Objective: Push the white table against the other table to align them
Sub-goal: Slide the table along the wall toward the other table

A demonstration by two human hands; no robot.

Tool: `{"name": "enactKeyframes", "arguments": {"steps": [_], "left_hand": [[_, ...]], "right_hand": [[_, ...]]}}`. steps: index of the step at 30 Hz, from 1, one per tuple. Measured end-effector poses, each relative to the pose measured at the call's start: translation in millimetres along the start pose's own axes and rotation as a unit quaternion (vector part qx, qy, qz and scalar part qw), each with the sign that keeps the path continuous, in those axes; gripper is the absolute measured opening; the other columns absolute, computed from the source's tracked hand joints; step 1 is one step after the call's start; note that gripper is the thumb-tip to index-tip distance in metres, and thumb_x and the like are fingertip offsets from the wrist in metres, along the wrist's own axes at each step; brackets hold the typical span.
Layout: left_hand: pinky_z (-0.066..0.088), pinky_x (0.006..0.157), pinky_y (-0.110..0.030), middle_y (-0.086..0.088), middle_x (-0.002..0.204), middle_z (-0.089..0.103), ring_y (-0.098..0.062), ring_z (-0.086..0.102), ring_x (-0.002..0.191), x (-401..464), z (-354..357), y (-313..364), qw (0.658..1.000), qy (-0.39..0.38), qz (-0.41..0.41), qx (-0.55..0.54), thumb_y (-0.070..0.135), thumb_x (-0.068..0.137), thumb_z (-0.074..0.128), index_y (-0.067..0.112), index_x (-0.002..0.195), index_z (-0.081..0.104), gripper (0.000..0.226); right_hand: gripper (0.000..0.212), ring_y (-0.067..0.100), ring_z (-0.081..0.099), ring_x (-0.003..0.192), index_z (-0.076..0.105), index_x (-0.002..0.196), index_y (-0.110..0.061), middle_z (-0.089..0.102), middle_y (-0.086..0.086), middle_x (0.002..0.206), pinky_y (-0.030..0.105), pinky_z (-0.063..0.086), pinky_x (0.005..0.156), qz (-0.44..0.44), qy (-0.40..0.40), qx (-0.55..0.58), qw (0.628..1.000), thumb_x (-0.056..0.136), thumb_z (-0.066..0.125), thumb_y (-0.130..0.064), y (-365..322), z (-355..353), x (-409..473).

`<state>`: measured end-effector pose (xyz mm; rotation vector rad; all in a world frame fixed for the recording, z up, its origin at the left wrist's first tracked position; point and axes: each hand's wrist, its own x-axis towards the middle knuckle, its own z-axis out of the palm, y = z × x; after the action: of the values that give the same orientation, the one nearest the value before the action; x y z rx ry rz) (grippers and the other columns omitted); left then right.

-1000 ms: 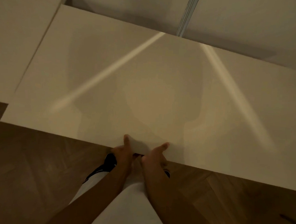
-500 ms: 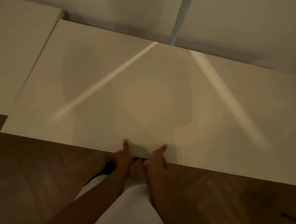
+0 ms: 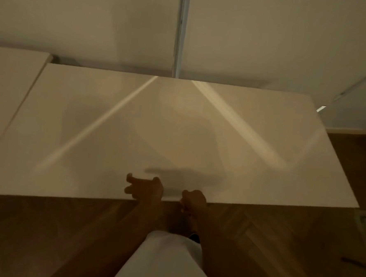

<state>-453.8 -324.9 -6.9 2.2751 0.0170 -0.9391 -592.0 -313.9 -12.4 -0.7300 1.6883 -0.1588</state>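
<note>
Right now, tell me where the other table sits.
In the head view the other table is at far left, its edge alongside the white table's left side, by the wall.

White table (image 3: 177, 138) sits right of the other table (image 3: 7, 89), edges touching.

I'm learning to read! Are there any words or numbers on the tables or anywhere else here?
None: no words, numbers or signs can be read.
The white table and the other table have bare tops.
The wall and wooden floor show nothing written.
</note>
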Motion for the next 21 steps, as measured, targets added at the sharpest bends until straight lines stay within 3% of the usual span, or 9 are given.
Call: {"name": "enactKeyframes", "arguments": {"steps": [2, 4, 7, 12, 17, 21], "left_hand": [[0.048, 0.091, -0.049, -0.023, 0.138, 0.033, -0.046, 0.054, 0.112, -20.3, 9.9, -2.6, 0.986, -0.059, 0.138, 0.075, 0.015, 0.085, 0.069, 0.015, 0.136, 0.039, 0.059], [0.048, 0.093, -0.047, -0.022, 0.137, 0.035, -0.044, 0.055, 0.111, -39.6, 23.7, -9.9, 0.970, -0.105, 0.187, 0.118, 0.017, 0.086, 0.067, 0.012, 0.130, 0.047, 0.048], [0.045, 0.096, -0.043, -0.018, 0.136, 0.037, -0.039, 0.050, 0.118, -70.4, 43.4, -29.9, 0.936, -0.149, 0.270, 0.168, 0.014, 0.085, 0.066, 0.014, 0.130, 0.050, 0.047], [0.047, 0.100, -0.045, -0.008, 0.153, 0.024, -0.032, 0.035, 0.133, -98.5, 67.6, -67.3, 0.815, -0.219, 0.423, 0.331, 0.013, 0.089, 0.061, 0.022, 0.145, 0.039, 0.060], [0.027, 0.117, -0.051, -0.007, 0.164, 0.009, -0.031, 0.012, 0.150, -100.3, 78.6, -70.6, 0.696, -0.235, 0.514, 0.443, 0.040, 0.094, 0.056, 0.025, 0.157, 0.020, 0.074], [0.005, 0.118, -0.062, -0.002, 0.167, -0.007, -0.032, -0.005, 0.153, -93.9, 88.0, -64.5, 0.624, -0.233, 0.559, 0.494, 0.063, 0.092, 0.046, 0.032, 0.159, 0.007, 0.084]], "right_hand": [[0.024, 0.027, 0.066, 0.086, 0.062, 0.097, -0.009, 0.067, 0.012, 0.096, 0.033, 0.056, 0.079, -0.042, 0.046, -0.055, 0.997, 0.099, 0.049, -0.029, -4.4, -21.6, 3.2], [0.025, 0.029, 0.064, 0.104, 0.063, 0.113, -0.009, 0.068, 0.013, 0.113, 0.030, 0.049, 0.084, -0.093, 0.115, -0.111, 0.983, 0.098, 0.052, -0.026, 2.6, -42.6, 2.7], [0.038, 0.030, 0.056, 0.118, 0.054, 0.131, -0.014, 0.058, 0.013, 0.128, 0.035, 0.045, 0.094, -0.158, 0.162, -0.132, 0.965, 0.094, 0.057, -0.019, 22.8, -68.8, -4.0], [0.067, 0.026, 0.033, 0.140, 0.031, 0.155, -0.024, 0.032, 0.007, 0.155, 0.037, 0.036, 0.111, -0.197, 0.181, -0.244, 0.932, 0.094, 0.060, -0.024, 61.6, -108.1, -0.8], [0.080, 0.028, 0.011, 0.154, 0.013, 0.160, -0.032, 0.006, 0.007, 0.168, 0.044, 0.020, 0.123, -0.209, 0.197, -0.317, 0.904, 0.096, 0.056, -0.052, 84.5, -140.5, 1.4], [0.091, 0.033, -0.005, 0.156, 0.002, 0.160, -0.037, -0.010, 0.008, 0.169, 0.052, 0.003, 0.124, -0.172, 0.222, -0.343, 0.897, 0.090, 0.052, -0.067, 91.1, -157.8, 1.2]]}}
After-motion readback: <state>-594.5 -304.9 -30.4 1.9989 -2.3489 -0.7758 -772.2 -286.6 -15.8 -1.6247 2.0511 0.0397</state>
